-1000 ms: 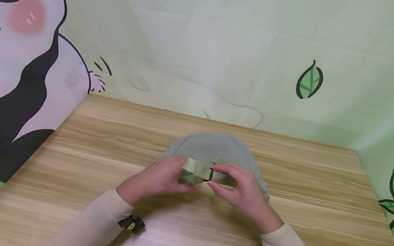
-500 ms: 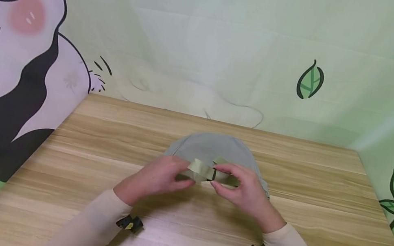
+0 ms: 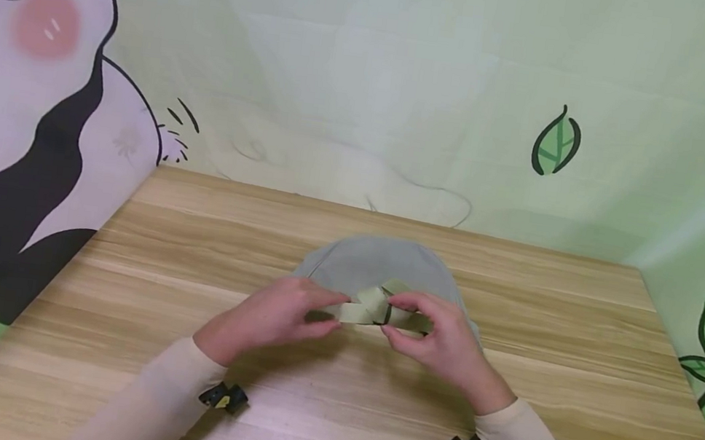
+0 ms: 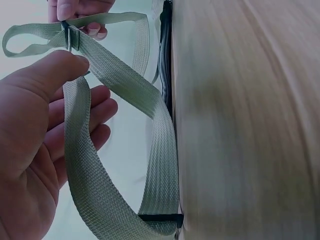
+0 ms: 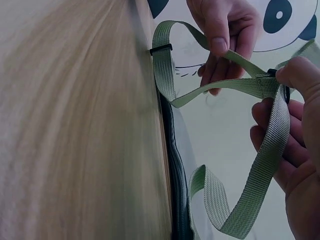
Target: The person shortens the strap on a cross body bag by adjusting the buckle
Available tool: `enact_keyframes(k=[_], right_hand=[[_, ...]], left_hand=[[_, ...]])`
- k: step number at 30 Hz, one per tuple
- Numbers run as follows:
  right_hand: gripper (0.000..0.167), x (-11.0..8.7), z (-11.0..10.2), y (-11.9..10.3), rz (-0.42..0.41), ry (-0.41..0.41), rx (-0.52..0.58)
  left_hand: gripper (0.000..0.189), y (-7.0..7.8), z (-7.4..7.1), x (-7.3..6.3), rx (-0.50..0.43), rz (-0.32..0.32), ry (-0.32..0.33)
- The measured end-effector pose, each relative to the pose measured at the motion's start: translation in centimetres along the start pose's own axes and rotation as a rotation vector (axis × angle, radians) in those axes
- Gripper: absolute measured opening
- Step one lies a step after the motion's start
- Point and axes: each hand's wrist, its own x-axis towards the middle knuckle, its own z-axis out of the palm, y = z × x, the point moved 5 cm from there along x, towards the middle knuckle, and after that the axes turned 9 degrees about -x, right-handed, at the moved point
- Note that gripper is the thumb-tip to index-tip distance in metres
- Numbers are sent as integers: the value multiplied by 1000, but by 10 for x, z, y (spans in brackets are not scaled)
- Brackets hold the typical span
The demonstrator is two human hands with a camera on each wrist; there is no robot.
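A grey rounded bag (image 3: 387,259) lies on the table, with a pale green webbing strap (image 3: 357,314) raised in front of it. My left hand (image 3: 271,316) pinches the strap between thumb and fingers. My right hand (image 3: 444,334) pinches the strap at its black slider buckle (image 3: 388,314). In the right wrist view, the strap runs from the slider to a black ring (image 5: 161,49) near the table. Beyond my left fingers, the left wrist view shows the strap (image 4: 162,155) looping down in a wide curve. My hands partly cover the bag's front.
A wood-grain table (image 3: 329,408) lies under the bag and both arms. Behind it hangs a green backdrop (image 3: 354,103) with a panda and leaves. The bag's dark zipper (image 5: 175,160) lies along the tabletop. Black wrist cameras (image 3: 223,398) sit at both sleeves.
My left hand has drawn a little to the left, and the strap between the hands lies straighter. My right hand has shifted slightly right with the slider. The bag has stayed in place.
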Motion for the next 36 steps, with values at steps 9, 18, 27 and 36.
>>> enact_keyframes(k=[9, 18, 27, 36], right_hand=[[35, -1, 0, 3, -11, 23, 14], [34, -2, 0, 4, -29, 28, 5], [36, -2, 0, 3, -42, 49, 48], [37, -4, 2, 4, -27, 56, 90]], left_hand=[[29, -2, -4, -6, 40, 20, 24], [18, -4, -7, -10, 98, 58, 46], [12, -6, -7, -10, 125, 52, 40], [6, -7, -7, -10, 130, 47, 46]])
